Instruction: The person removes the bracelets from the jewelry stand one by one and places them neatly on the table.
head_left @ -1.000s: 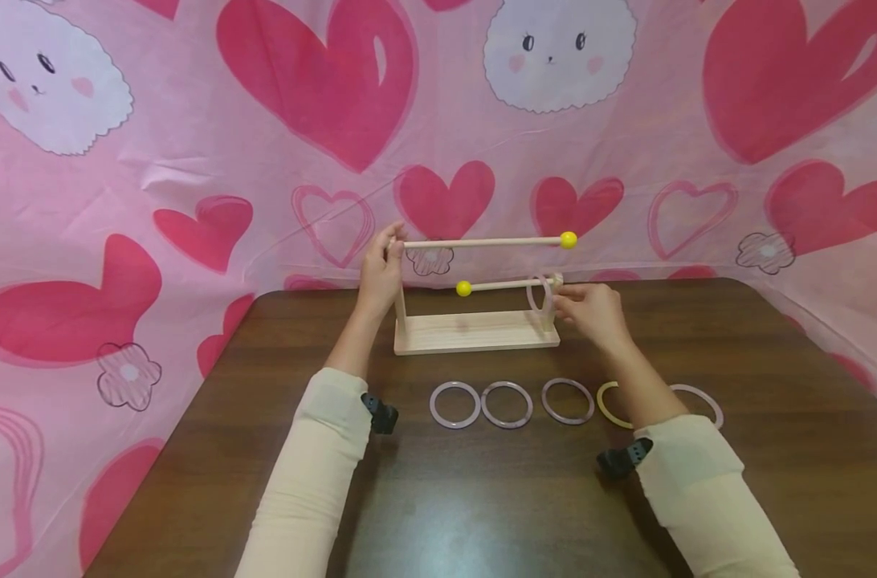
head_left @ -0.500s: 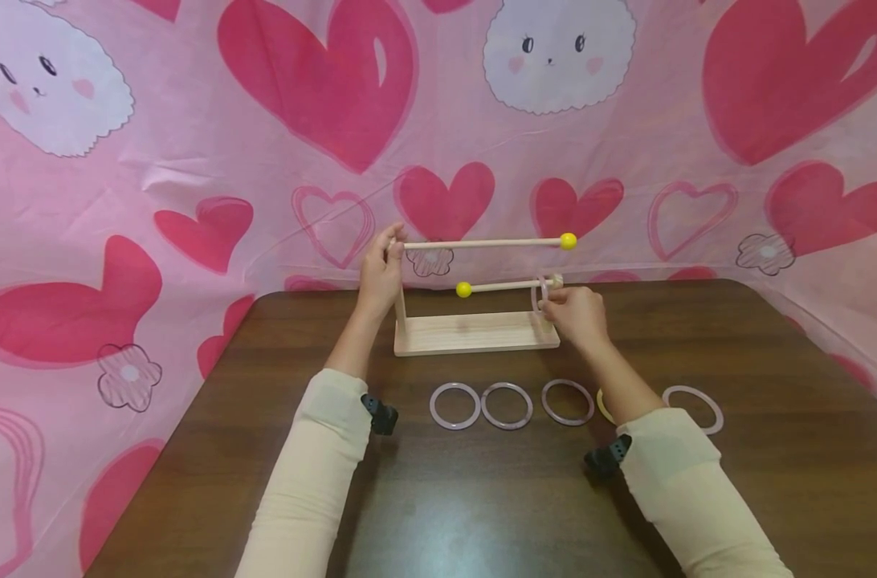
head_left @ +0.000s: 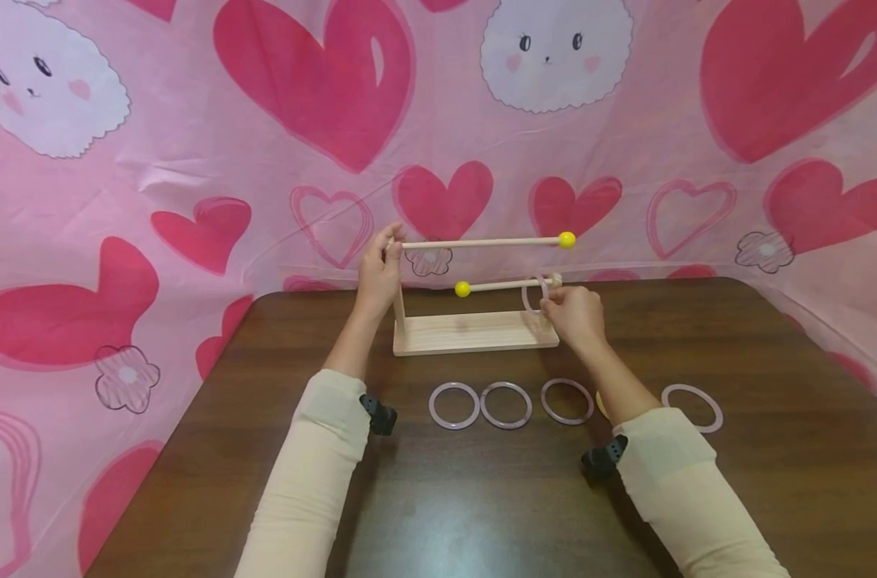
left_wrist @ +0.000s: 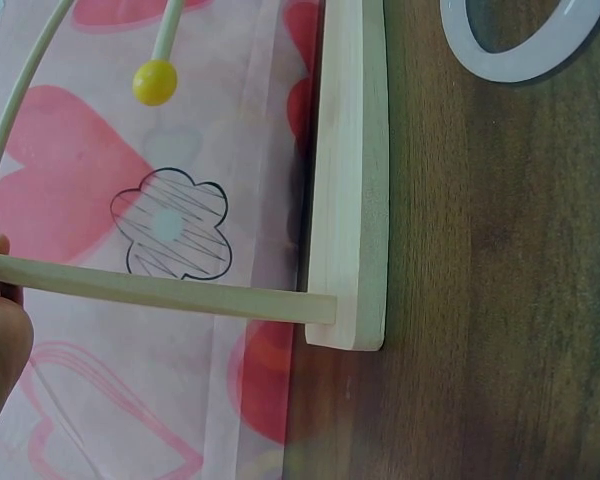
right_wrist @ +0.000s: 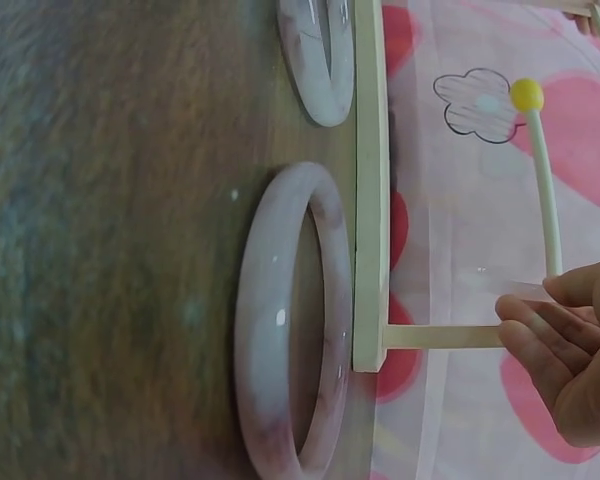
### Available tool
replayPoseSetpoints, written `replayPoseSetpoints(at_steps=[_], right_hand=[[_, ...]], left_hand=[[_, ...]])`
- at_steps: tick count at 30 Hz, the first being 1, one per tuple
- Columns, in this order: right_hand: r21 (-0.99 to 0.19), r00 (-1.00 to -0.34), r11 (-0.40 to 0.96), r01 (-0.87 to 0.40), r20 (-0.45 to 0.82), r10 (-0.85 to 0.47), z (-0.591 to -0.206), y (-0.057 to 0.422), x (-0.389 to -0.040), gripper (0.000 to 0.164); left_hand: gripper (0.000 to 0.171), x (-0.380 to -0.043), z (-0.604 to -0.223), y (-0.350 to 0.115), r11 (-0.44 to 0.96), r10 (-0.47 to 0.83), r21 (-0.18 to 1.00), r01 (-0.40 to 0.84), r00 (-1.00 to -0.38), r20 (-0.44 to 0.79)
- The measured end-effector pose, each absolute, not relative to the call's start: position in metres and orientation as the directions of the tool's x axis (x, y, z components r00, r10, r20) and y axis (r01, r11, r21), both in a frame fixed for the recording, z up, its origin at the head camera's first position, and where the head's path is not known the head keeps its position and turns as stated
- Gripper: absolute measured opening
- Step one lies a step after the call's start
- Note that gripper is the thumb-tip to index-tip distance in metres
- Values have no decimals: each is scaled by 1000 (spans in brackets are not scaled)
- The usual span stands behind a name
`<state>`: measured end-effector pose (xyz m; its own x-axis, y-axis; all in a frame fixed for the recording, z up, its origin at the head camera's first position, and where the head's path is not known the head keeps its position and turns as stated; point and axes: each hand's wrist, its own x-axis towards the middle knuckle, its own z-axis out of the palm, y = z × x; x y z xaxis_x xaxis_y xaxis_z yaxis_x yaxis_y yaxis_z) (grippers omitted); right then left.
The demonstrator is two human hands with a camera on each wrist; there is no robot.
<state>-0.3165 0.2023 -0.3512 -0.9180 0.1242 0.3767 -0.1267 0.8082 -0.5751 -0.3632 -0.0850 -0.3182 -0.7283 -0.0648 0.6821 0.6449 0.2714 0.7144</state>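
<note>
A wooden bangle stand (head_left: 475, 335) has a flat base, two posts and two horizontal rods with yellow ball ends. My left hand (head_left: 378, 277) holds the top of its taller left post (left_wrist: 160, 292), where the upper rod (head_left: 482, 242) begins. At the shorter right post, my right hand (head_left: 578, 313) pinches a pale lilac bangle (head_left: 524, 298). That bangle hangs around the lower rod (head_left: 492, 286), near its post end. In the right wrist view the thumb and fingers of my right hand (right_wrist: 570, 350) meet at the bangle, which shows there only as a faint edge.
In front of the stand a row of bangles lies on the brown table (head_left: 438, 498): a left lilac one (head_left: 454, 426), a second (head_left: 507, 426), a third (head_left: 567, 421), a yellow one (head_left: 601, 405) mostly behind my right forearm, and a pale one (head_left: 715, 405). A pink heart-patterned cloth (head_left: 438, 136) hangs behind.
My right hand has moved left, and the bangle's visible angle on the lower rod has turned. The left hand keeps its place on the post.
</note>
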Motion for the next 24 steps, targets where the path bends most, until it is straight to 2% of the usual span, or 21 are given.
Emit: replayPoseSetpoints(at_steps=[24], right_hand=[[-624,-904,766,-153,402,147,-349,196,-316,21]], left_hand=[[30,-363,-319,-85,264,-62,689,675,-701,711]])
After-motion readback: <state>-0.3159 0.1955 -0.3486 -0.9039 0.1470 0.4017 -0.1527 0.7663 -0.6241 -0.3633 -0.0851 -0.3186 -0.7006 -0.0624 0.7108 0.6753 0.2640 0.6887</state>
